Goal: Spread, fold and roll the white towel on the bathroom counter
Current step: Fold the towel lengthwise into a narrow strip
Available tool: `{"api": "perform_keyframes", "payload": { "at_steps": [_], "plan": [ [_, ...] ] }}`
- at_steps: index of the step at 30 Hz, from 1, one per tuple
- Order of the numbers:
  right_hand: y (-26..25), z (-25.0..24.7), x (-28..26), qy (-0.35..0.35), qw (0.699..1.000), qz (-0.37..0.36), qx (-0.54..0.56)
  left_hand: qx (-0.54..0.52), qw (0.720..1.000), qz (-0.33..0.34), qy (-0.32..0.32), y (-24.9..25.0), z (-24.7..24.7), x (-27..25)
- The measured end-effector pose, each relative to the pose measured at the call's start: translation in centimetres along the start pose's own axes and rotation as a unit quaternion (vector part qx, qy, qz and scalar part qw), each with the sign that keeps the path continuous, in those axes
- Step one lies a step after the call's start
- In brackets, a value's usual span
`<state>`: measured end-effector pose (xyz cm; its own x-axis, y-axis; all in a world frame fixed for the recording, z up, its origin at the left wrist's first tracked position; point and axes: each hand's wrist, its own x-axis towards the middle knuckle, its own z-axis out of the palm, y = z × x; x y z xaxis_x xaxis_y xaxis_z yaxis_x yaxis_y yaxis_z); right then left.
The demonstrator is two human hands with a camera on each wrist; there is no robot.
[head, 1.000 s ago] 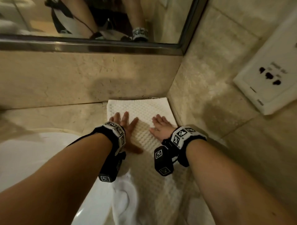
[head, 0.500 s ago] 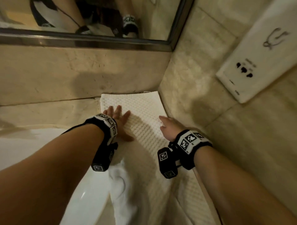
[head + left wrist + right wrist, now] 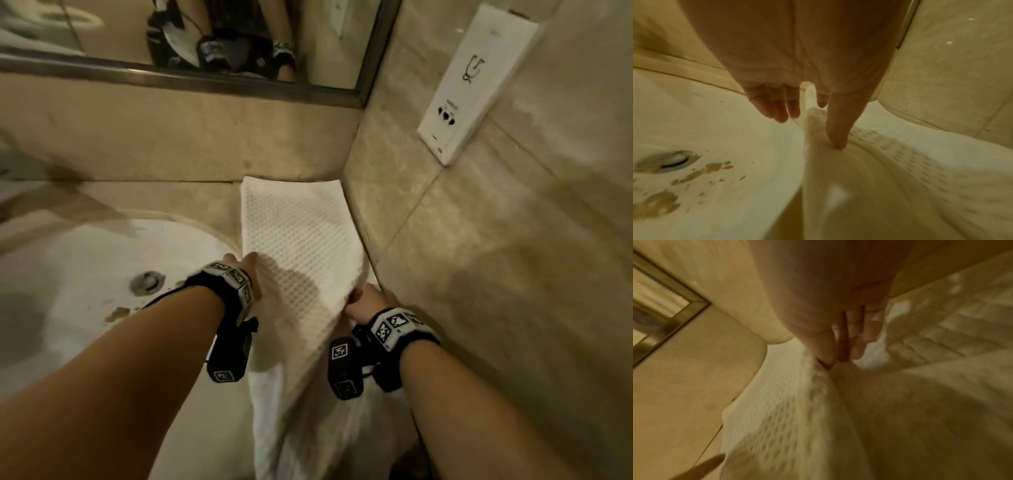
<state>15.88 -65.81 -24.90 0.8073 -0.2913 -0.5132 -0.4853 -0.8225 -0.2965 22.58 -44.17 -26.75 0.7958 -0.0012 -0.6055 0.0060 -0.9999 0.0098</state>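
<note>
The white waffle-weave towel [image 3: 294, 222] lies lengthwise on the beige counter [image 3: 164, 198], its far end flat in the corner. Its near end hangs over the counter's front edge. My left hand [image 3: 248, 270] pinches the towel's left edge [image 3: 813, 123], with the thumb on top and the fingers [image 3: 777, 110] on the sink side. On the other side, my right hand [image 3: 356, 298] pinches the right edge [image 3: 818, 378] between thumb and fingers [image 3: 857, 347]. The cloth between the two hands is raised off the counter.
A white sink basin [image 3: 68, 308] with a metal drain [image 3: 147, 281] sits left of the towel. The tiled side wall [image 3: 479, 274] stands right against the towel and carries a white socket panel [image 3: 476, 85]. A framed mirror [image 3: 102, 34] hangs above the back ledge.
Both hands lay flat on the towel's far part. They have drawn back toward me, taken hold of its side edges and lifted the middle.
</note>
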Motion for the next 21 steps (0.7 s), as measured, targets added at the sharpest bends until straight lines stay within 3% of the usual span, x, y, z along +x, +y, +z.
{"api": "perform_keyframes", "payload": {
  "at_steps": [5, 9, 15, 21],
  "plan": [
    [-0.5, 2.3, -1.6, -0.038, 0.997, -0.049, 0.042, -0.046, 0.999, 0.001, -0.021, 1.2, 2.7, -2.7],
    [-0.4, 3.2, -1.9, -0.019, 0.998, -0.05, 0.027, -0.065, 0.998, -0.002, 0.0, 1.4, 4.0, -3.7],
    [-0.8, 4.1, -2.1, -0.01, 0.993, -0.118, -0.004, -0.068, 0.998, -0.003, 0.001, 1.6, 3.7, -3.6],
    [-1.1, 3.9, -2.4, 0.017, 0.996, -0.08, -0.025, -0.04, 0.999, -0.008, 0.004, 2.5, 3.2, -3.4]
  ]
}}
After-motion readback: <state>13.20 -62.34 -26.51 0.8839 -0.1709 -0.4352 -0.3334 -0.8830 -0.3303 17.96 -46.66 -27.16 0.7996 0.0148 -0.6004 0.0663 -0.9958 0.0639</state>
